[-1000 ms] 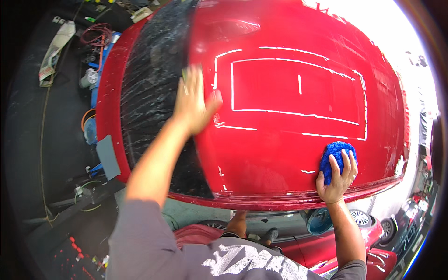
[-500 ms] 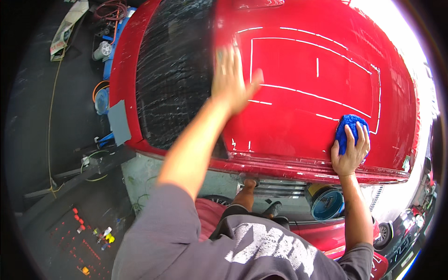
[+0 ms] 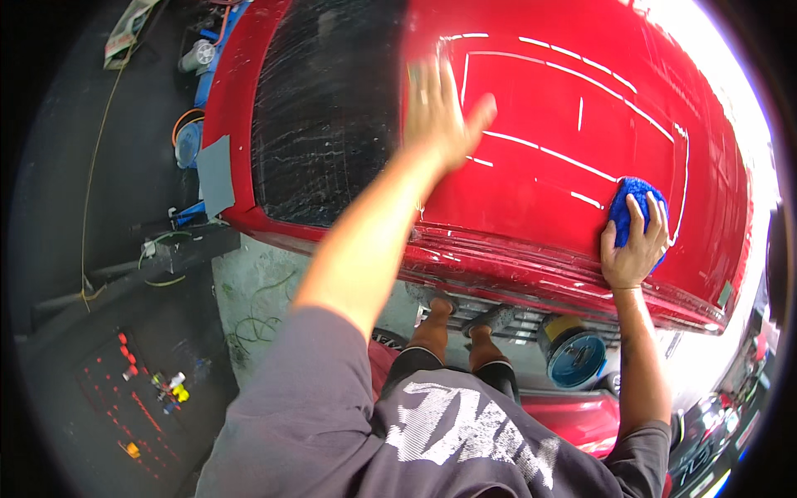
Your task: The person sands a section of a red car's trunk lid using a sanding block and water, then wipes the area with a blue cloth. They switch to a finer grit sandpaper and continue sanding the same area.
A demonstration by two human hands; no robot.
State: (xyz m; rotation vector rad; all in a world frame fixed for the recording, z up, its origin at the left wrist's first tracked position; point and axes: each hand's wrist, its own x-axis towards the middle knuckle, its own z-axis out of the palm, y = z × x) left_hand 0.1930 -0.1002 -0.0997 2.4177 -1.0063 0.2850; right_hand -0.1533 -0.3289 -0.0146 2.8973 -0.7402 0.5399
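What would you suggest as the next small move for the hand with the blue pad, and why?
Probably slide the right hand and its blue pad leftward across the red car roof. The pad sits near the roof's right side, and the left hand rests flat on the panel as a brace.

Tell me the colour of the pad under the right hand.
Blue pad, seen in the head view.

Dark workshop floor (image 3: 75, 166); tool tray (image 3: 141, 398) lower left; daylight glare right.
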